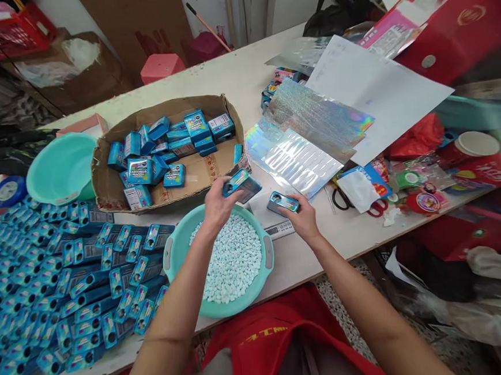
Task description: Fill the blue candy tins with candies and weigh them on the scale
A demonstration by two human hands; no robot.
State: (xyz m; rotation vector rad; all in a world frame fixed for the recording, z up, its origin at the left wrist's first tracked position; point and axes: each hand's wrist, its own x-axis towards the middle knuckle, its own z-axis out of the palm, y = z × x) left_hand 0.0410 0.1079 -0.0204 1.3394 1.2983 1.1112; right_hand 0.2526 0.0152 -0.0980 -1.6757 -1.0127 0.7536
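Note:
My left hand [218,206] is closed around a small blue candy box [245,183], held tilted above the far rim of the teal basin [225,311]. A second blue candy box [281,203] is gripped in my right hand [304,218], to the right of the basin, with a round dark opening on its upper end. Many pale blue-white candies [232,261] lie in the basin below. Behind my left hand stands a cardboard carton [201,177] with several blue boxes [140,170] lying jumbled in it.
Rows of blue boxes [88,281] crowd the left of the table. A digital scale [280,229] shows beside the basin. Holographic sheets [304,154], a white sheet [360,98] and scissors [342,199] lie to the right. Another teal basin [60,168] stands at the back left.

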